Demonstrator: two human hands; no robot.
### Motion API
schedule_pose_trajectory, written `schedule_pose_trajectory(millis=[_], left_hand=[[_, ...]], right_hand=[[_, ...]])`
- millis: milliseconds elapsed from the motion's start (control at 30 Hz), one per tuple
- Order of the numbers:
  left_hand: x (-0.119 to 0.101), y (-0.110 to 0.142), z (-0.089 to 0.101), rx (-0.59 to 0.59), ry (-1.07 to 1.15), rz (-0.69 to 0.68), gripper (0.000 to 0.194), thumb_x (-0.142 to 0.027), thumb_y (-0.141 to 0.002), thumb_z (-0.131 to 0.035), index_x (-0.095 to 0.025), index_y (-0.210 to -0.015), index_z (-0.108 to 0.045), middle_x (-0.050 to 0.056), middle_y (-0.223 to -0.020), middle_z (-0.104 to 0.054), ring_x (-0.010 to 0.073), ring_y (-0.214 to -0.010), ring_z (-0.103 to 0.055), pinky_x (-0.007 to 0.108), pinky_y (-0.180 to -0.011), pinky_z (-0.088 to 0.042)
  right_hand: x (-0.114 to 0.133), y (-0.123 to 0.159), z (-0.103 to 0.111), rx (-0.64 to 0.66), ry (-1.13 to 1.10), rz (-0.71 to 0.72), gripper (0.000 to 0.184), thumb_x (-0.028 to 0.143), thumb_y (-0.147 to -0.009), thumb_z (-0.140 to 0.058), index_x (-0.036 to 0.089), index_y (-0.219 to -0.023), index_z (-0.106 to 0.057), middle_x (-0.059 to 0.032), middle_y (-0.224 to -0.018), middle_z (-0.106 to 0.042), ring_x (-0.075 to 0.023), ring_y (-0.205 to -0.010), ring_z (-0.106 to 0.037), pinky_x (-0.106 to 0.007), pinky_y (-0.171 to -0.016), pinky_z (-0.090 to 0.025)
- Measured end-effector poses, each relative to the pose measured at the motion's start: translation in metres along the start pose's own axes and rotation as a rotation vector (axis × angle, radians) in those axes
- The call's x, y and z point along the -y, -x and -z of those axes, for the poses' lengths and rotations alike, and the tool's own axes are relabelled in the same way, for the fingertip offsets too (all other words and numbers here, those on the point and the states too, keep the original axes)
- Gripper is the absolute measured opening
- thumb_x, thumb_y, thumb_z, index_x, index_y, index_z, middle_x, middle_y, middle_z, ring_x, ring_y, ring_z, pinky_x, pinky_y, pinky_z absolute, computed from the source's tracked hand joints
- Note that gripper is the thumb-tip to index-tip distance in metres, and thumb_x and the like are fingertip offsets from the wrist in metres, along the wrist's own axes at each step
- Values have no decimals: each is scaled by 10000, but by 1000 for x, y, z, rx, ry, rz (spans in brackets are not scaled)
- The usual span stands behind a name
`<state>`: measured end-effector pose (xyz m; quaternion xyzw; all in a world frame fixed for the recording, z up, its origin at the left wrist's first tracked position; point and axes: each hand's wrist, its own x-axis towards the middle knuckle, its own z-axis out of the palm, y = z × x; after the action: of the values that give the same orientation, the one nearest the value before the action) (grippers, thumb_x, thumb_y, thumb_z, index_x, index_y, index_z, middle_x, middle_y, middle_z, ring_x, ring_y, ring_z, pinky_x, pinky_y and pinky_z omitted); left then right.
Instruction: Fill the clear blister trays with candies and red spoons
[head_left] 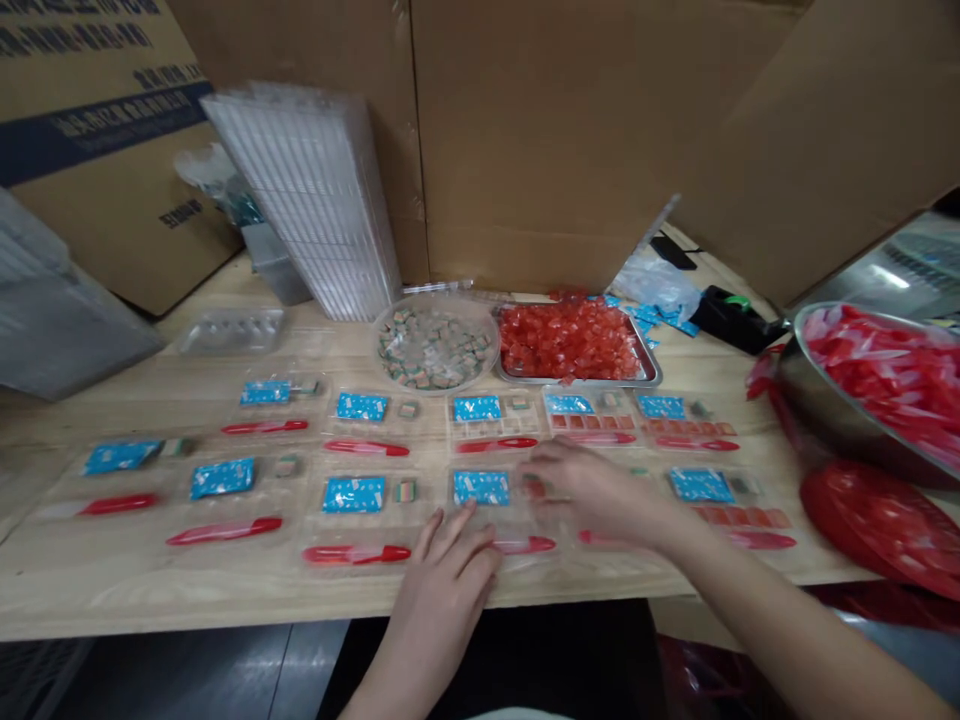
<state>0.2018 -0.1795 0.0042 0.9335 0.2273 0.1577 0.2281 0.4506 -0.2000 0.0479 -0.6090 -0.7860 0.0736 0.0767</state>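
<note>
Clear plastic blister trays point(360, 450) lie in rows on the wooden table point(150, 590), each holding a blue sachet, small candy pieces and a red plastic utensil. My left hand point(442, 570) rests with fingers spread on the front edge of a tray, next to a blue sachet point(481, 488) and a red utensil point(524, 544). My right hand point(592, 490) lies across the same row, its fingertips beside a small reddish candy piece point(534, 487). Whether that hand grips the piece or the tray is hidden.
At the back stand a round clear plate of candies point(433, 347) and a steel tray of red pieces point(570, 342). A steel bowl of red pieces point(862, 390) and a red lid point(877, 530) are on the right. Stacked clear trays point(307, 200) lean on cardboard boxes point(525, 130).
</note>
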Motion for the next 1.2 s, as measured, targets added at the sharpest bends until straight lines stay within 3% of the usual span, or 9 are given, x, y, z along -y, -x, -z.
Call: schedule_pose_trajectory(millis=[167,300,400,533,633,700,933,1067,1200], left_hand=[[-1,-3,2,-2,37,20,231,-110,-847,-485,-250,-975,-616,14,-1115,-672,254,-1257,-460,538,-1026,-370],[-1,-4,5,34,51,31,234,-105,-837,-498,-250,-975,-618,19,-1116,-670,245,-1264,-453,518,-1048,-354],[-2,-6,7,59,82,48,231,-103,-839,-495,-251,-968,-618,15,-1114,-669,236,-1272,-443,510,-1062,-338],[-4,-8,9,67,109,70,215,-111,-850,-487,-244,-955,-620,20,-1122,-665,243,-1279,-432,539,-1060,-321],[-5,-8,9,76,108,70,209,-118,-847,-502,-246,-968,-615,15,-1133,-659,238,-1292,-414,542,-1064,-310],[-5,-6,9,70,103,69,220,-106,-841,-507,-243,-977,-614,22,-1133,-658,232,-1298,-406,537,-1070,-302],[-3,-3,6,40,135,73,193,-125,-851,-509,-227,-972,-620,47,-1139,-654,226,-1300,-403,515,-1082,-288],[-3,-4,7,50,137,68,188,-117,-844,-516,-225,-958,-619,40,-1137,-657,224,-1299,-407,508,-1082,-295],[-4,-4,8,56,160,82,191,-112,-842,-511,-228,-952,-614,33,-1140,-654,226,-1309,-392,512,-1090,-279]], right_hand=[[-87,-24,0,-321,-48,-512,132,206,-788,-585,151,-902,-623,-94,-847,-655,-208,-768,-608,-304,-677,-450],[-113,-30,-10,-378,-109,-545,156,168,-770,-553,148,-911,-617,-77,-796,-652,-189,-725,-606,-299,-668,-453],[-92,-19,-10,-427,-393,-536,238,244,-811,-515,169,-1021,-596,-29,-771,-644,-151,-665,-598,-272,-606,-465],[-29,-6,-11,-357,-824,-456,160,308,-801,-544,184,-890,-595,-12,-775,-638,-144,-686,-600,-267,-603,-479],[16,-2,-24,-324,-685,-376,84,228,-801,-546,190,-849,-603,-26,-818,-643,-161,-762,-604,-311,-697,-490],[31,3,-35,-314,-545,-308,83,178,-797,-552,197,-848,-614,-36,-845,-651,-174,-805,-602,-340,-744,-489],[27,23,-42,-344,-378,-139,121,170,-817,-584,229,-910,-635,-37,-924,-695,-190,-962,-606,-388,-843,-492],[31,18,-37,-252,-380,-115,164,129,-811,-579,225,-924,-648,-28,-909,-695,-160,-898,-624,-342,-826,-498],[34,13,-31,-186,-262,-62,182,138,-830,-556,214,-959,-659,-62,-959,-682,-195,-955,-609,-359,-830,-490]])
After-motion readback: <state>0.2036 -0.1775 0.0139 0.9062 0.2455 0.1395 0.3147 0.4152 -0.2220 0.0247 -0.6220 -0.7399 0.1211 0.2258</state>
